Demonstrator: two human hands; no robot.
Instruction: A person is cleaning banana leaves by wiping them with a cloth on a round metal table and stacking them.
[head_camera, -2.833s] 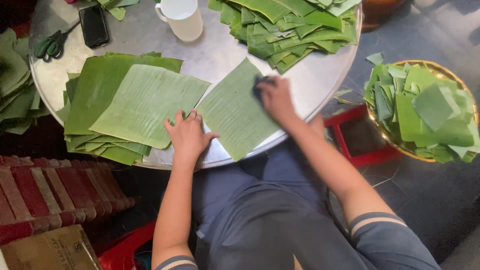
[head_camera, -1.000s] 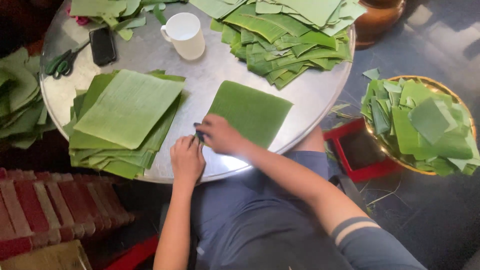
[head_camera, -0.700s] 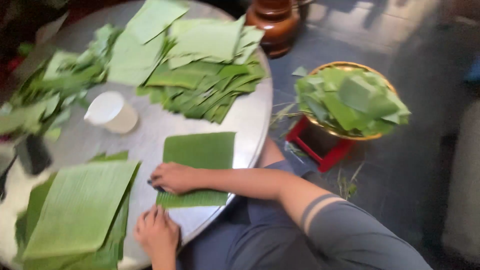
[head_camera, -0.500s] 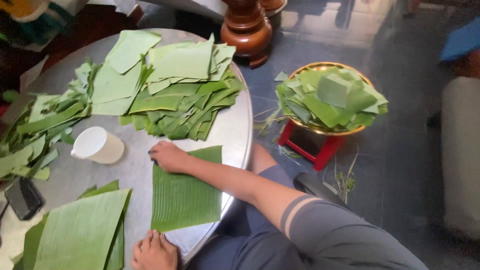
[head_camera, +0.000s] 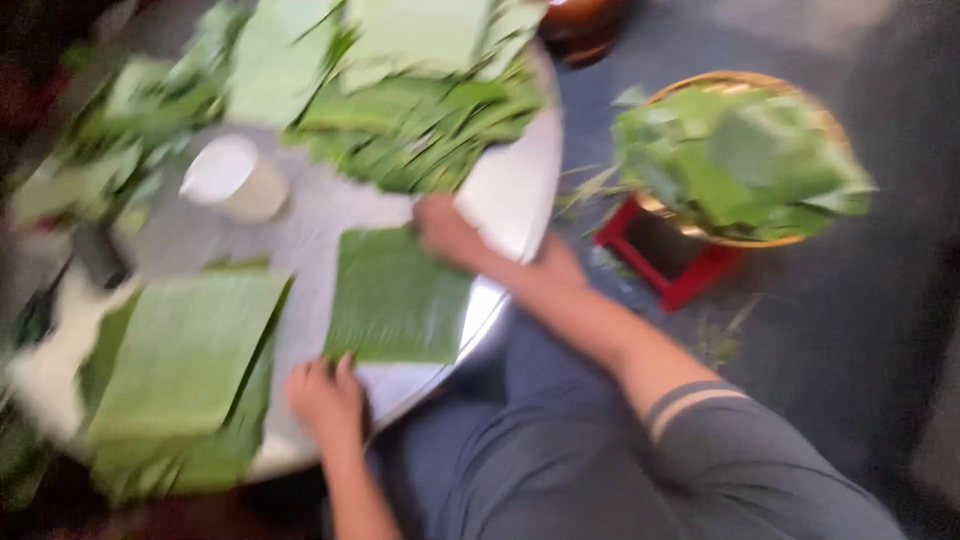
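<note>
- the whole view is smeared by motion blur, so fine detail is hard to read.
- a single dark green banana leaf sheet lies flat on the round metal table, near the edge closest to the person.
- the right hand rests at the far right corner of that sheet, arm stretched across the table rim; it seems to press down on the leaf, but i cannot tell whether the fingers are curled or flat.
- the left hand lies palm down on the table at the sheet's near left corner, fingers roughly straight and together, fingertips touching or just meeting the leaf's edge; it grips nothing.
- left of the sheet sits a stack of pale green cut leaves, its top piece lighter than the single sheet.
- a white cup stands further in on the table, just beyond the sheet and the stack.
- a loose heap of leaf pieces covers the far side of the table.
- a dark flat object, probably a phone, lies near the left rim.
- off the table to the right, on the floor, a round basket piled with green leaf scraps sits beside a small red stool.
</note>
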